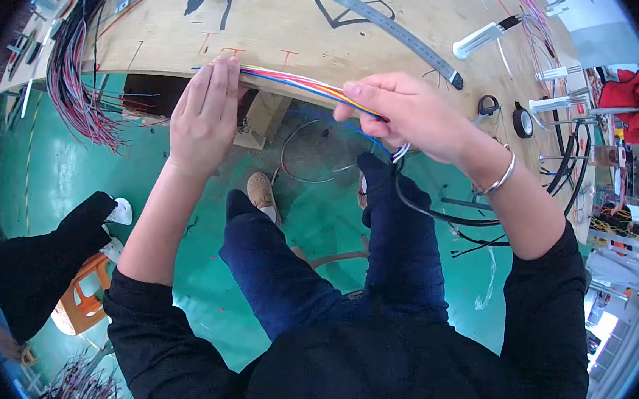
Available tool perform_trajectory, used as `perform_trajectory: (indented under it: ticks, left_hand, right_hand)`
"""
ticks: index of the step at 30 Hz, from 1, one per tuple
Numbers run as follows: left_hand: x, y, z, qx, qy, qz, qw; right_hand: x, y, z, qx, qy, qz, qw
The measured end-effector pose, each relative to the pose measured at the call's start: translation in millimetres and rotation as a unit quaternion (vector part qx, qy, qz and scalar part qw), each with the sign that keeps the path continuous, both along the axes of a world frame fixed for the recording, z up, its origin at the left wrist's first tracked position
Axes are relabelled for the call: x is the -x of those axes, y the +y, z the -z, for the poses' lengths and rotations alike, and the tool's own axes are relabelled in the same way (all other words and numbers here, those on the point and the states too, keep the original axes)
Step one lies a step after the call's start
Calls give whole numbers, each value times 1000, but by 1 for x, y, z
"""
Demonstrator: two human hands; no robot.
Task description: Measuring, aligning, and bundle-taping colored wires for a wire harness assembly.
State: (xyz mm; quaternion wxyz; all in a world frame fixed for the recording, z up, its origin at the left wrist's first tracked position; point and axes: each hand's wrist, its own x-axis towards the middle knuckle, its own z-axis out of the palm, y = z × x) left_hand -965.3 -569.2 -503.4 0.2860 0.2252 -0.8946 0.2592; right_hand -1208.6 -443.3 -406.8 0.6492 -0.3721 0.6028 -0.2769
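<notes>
A bundle of thin coloured wires point(294, 81), with white, red, yellow and blue among them, stretches along the front edge of the wooden board. My left hand point(206, 114) has its fingers pressed together over the left end of the wires at that edge; a short blue tip pokes out past the fingers. My right hand point(418, 115) grips the same bundle farther right, thumb on top. Below the right hand the wires run into a black cable point(442, 215) that curves off to the right. What lies under the left fingers is hidden.
On the board point(273, 21) lie a steel ruler point(372, 16), black tape point(522, 121) and scissors point(487, 106). White upright pegs point(484, 38) stand at the right. Red and black wires point(76, 107) hang off the left. A person's dark sleeve point(44, 261) is near an orange stool point(88, 296).
</notes>
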Motion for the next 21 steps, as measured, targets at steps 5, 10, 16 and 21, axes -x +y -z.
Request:
perform_trajectory:
  ticks: [5, 10, 16, 21]
  left_hand:
    - [1, 1, 0, -3, 1, 1, 1000]
    - [1, -1, 1, 6, 3, -3, 1000]
    - [-1, -3, 2, 12, -1, -3, 1000]
    - [0, -3, 5, 2, 2, 2, 1000]
  right_hand:
    - [-2, 7, 11, 152, 170, -61, 972]
    - [6, 17, 13, 78, 83, -24, 993]
    - [11, 34, 13, 101, 28, -6, 994]
    - [8, 47, 9, 134, 55, 46, 988]
